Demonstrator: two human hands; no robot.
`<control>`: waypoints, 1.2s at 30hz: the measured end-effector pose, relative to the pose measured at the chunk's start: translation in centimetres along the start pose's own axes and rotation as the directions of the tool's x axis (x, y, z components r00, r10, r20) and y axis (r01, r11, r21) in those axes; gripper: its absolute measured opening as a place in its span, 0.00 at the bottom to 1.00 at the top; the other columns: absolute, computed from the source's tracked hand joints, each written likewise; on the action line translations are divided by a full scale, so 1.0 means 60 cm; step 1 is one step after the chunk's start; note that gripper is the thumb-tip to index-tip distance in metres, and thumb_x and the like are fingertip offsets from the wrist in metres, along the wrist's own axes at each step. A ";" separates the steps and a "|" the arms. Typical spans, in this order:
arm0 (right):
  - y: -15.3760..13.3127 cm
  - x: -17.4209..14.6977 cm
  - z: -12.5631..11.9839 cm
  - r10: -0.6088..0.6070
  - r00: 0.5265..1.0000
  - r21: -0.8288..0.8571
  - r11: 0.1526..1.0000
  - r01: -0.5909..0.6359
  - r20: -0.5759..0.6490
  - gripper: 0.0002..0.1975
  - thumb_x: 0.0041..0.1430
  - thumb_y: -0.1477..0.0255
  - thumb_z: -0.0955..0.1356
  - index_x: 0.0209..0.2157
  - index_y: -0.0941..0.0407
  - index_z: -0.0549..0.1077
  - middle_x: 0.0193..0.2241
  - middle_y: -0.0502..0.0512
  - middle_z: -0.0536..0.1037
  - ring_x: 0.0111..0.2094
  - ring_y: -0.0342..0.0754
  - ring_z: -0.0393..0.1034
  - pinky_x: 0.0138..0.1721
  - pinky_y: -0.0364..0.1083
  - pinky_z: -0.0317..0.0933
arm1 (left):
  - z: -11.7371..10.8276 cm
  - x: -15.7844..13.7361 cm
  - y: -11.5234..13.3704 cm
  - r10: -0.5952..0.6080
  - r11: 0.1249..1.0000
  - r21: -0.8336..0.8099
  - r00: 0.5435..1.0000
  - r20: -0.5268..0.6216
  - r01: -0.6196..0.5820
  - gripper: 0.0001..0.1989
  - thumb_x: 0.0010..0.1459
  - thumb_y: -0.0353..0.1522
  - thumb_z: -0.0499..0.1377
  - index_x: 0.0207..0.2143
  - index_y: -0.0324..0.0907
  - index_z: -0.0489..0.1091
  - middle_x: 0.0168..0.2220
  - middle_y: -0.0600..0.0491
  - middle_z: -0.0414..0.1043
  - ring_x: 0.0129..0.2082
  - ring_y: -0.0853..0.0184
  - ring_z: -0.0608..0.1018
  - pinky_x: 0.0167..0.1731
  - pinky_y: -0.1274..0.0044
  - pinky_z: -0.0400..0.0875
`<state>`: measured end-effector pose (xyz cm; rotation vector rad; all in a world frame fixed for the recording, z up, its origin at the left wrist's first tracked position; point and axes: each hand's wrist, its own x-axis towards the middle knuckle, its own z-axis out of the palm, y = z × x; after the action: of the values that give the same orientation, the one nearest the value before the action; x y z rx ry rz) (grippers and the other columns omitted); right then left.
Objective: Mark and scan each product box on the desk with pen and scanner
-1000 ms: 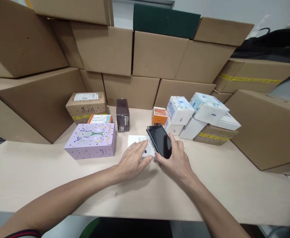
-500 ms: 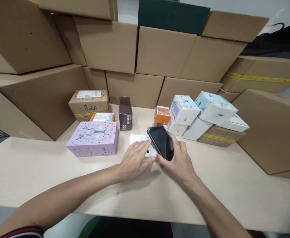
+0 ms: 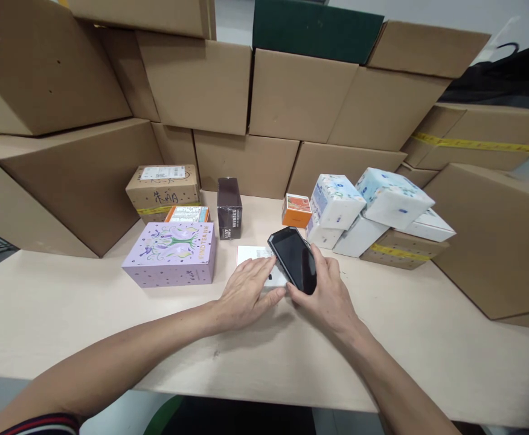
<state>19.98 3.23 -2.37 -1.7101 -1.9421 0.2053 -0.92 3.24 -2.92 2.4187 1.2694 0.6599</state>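
Note:
My right hand [image 3: 330, 296] grips a black smartphone-like handheld device [image 3: 296, 261] by its lower part, thumb on the near edge. Its dark screen faces up toward me, and the body is tilted. Beneath and beside it lies a small white box [image 3: 277, 278], partly covered by my hands and the device. My left hand [image 3: 247, 291] rests over the left part of this box with fingers stretched out, fingertips close to the device's left edge. Whether those fingertips touch the device I cannot tell.
Left of my hands stand a purple tea box [image 3: 169, 257], a dark brown box [image 3: 229, 208] and a taped carton [image 3: 162, 187]. Farther back is an orange box [image 3: 296, 211]. To the right are stacked tissue packs [image 3: 394, 199] on a small carton [image 3: 403, 249]. Large cardboard boxes [image 3: 301, 93] wall the table.
Almost nothing differs. Both hands and the device keep their places, with only a very slight shift of the view.

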 end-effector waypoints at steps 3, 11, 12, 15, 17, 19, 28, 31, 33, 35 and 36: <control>0.002 0.001 0.001 -0.018 1.000 -0.001 1.000 0.018 -0.008 0.45 0.53 0.57 0.68 0.69 0.55 0.50 0.49 0.64 0.65 0.49 0.62 0.70 0.45 0.59 0.70 | 0.003 -0.001 -0.002 0.011 1.000 0.001 1.000 -0.014 -0.011 0.37 0.68 0.52 0.42 0.68 0.37 0.51 0.66 0.37 0.60 0.66 0.52 0.63 0.65 0.53 0.54; 0.004 0.002 0.004 -0.039 0.999 0.002 0.999 0.039 -0.021 0.46 0.53 0.57 0.68 0.69 0.54 0.49 0.48 0.63 0.65 0.49 0.62 0.70 0.45 0.59 0.70 | 0.004 -0.001 -0.004 0.027 1.000 0.001 0.999 -0.026 -0.027 0.37 0.67 0.53 0.43 0.68 0.38 0.51 0.65 0.37 0.62 0.65 0.51 0.64 0.64 0.53 0.56; 0.004 0.002 0.004 -0.035 0.999 0.000 0.999 0.035 -0.021 0.46 0.53 0.57 0.68 0.69 0.54 0.49 0.49 0.63 0.65 0.49 0.62 0.70 0.45 0.59 0.70 | 0.004 -0.001 -0.004 0.028 1.000 0.003 0.999 -0.026 -0.028 0.37 0.67 0.53 0.43 0.68 0.38 0.51 0.65 0.37 0.62 0.65 0.51 0.64 0.64 0.53 0.56; 0.001 0.001 0.002 -0.011 1.000 -0.003 1.000 0.011 -0.016 0.46 0.53 0.57 0.68 0.69 0.53 0.49 0.49 0.63 0.65 0.49 0.62 0.70 0.45 0.58 0.70 | 0.006 -0.001 -0.005 0.031 1.000 0.009 0.999 -0.040 -0.030 0.36 0.67 0.52 0.44 0.68 0.39 0.51 0.64 0.38 0.62 0.65 0.51 0.65 0.64 0.53 0.56; -0.002 0.001 0.000 0.009 1.000 0.000 1.000 -0.009 -0.007 0.46 0.53 0.57 0.69 0.69 0.53 0.49 0.50 0.64 0.65 0.50 0.62 0.70 0.45 0.58 0.70 | 0.006 -0.001 -0.005 0.032 0.999 0.014 0.999 -0.043 -0.032 0.35 0.68 0.52 0.43 0.68 0.40 0.50 0.65 0.38 0.62 0.65 0.51 0.65 0.64 0.53 0.56; -0.004 0.001 -0.002 0.021 1.000 0.000 1.000 -0.021 0.000 0.46 0.53 0.57 0.69 0.69 0.53 0.49 0.50 0.64 0.65 0.50 0.62 0.70 0.45 0.59 0.69 | 0.006 -0.001 -0.005 0.029 0.999 0.018 0.999 -0.034 -0.028 0.35 0.68 0.52 0.43 0.68 0.40 0.51 0.65 0.38 0.61 0.66 0.52 0.64 0.64 0.53 0.56; -0.008 -0.001 -0.004 0.048 0.999 -0.004 0.999 -0.048 0.011 0.47 0.53 0.57 0.69 0.70 0.52 0.48 0.50 0.63 0.66 0.48 0.61 0.71 0.42 0.57 0.69 | 0.005 0.001 -0.007 0.031 0.999 0.027 0.999 -0.019 -0.031 0.34 0.68 0.51 0.43 0.68 0.40 0.51 0.65 0.38 0.61 0.65 0.51 0.64 0.64 0.52 0.57; -0.008 0.000 -0.005 0.054 0.998 0.001 0.999 -0.054 0.016 0.47 0.53 0.57 0.69 0.70 0.52 0.48 0.50 0.63 0.66 0.48 0.61 0.70 0.43 0.57 0.69 | 0.005 0.001 -0.007 0.034 0.999 0.033 0.999 -0.023 -0.033 0.34 0.68 0.51 0.43 0.68 0.40 0.51 0.65 0.38 0.62 0.65 0.51 0.64 0.64 0.52 0.57; -0.007 0.000 -0.005 0.051 0.999 0.012 0.999 -0.051 0.016 0.47 0.52 0.57 0.69 0.70 0.51 0.48 0.50 0.63 0.65 0.49 0.62 0.70 0.43 0.57 0.69 | 0.005 0.000 -0.007 0.028 0.999 0.036 0.999 -0.021 -0.028 0.34 0.68 0.51 0.42 0.68 0.40 0.51 0.65 0.38 0.61 0.66 0.51 0.64 0.64 0.52 0.57; -0.006 0.001 -0.005 0.050 0.999 0.024 0.998 -0.051 0.009 0.47 0.52 0.57 0.69 0.70 0.51 0.48 0.51 0.64 0.65 0.51 0.63 0.69 0.44 0.58 0.69 | 0.004 -0.001 -0.006 0.026 0.999 0.037 1.000 -0.016 -0.026 0.34 0.68 0.51 0.42 0.68 0.40 0.51 0.65 0.38 0.61 0.66 0.51 0.64 0.64 0.52 0.56; -0.005 0.001 -0.005 0.054 0.998 0.026 0.998 -0.055 0.007 0.47 0.52 0.57 0.69 0.70 0.52 0.48 0.51 0.64 0.66 0.51 0.64 0.69 0.45 0.58 0.68 | 0.004 -0.001 -0.005 0.026 0.999 0.038 1.000 -0.013 -0.025 0.34 0.68 0.51 0.42 0.68 0.40 0.52 0.66 0.38 0.61 0.66 0.52 0.64 0.64 0.53 0.56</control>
<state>19.83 3.18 -1.96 -1.7488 -1.8907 0.2553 -1.05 3.36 -3.27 2.4691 1.2694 0.6656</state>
